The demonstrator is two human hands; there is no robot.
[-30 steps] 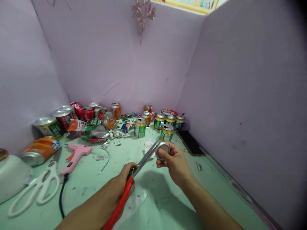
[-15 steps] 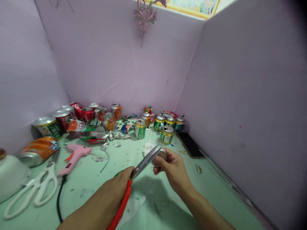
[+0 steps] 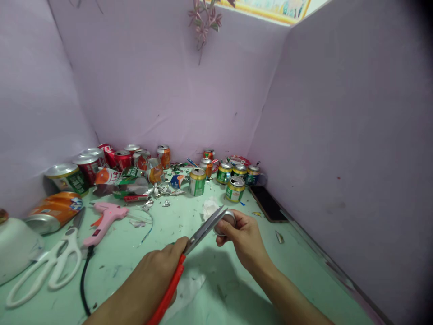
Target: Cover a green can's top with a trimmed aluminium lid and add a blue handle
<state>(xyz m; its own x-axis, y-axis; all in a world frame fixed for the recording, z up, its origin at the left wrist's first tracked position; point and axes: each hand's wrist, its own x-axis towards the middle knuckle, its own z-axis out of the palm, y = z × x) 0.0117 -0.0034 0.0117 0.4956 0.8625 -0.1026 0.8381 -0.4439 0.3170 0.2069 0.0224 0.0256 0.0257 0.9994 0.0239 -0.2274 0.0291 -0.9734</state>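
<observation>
My left hand (image 3: 165,262) is wrapped round a pair of scissors (image 3: 204,230) with red handles, its grey blades pointing up and to the right. The blade tips nearly meet at the edge of a small round can end (image 3: 229,221) of silvery metal. Thumb and fingers of my right hand (image 3: 245,237) pinch this can end above the table. Whether the blades touch the metal I cannot tell. Behind it lies a crumpled white tissue (image 3: 210,207). Two green-and-white cans, one on the left (image 3: 197,182) and one on the right (image 3: 235,188), stand farther back.
A pink glue gun (image 3: 107,219), white-handled scissors (image 3: 59,266) and an orange can (image 3: 56,212) lie at left. Cut metal scraps (image 3: 162,189) and several cans line the back wall. A phone (image 3: 269,204) lies at right beside the purple wall (image 3: 338,135).
The scissor blades have closed together at the can end, and my left hand's fingers have drawn in on the handles. My right hand stays in place with the can end.
</observation>
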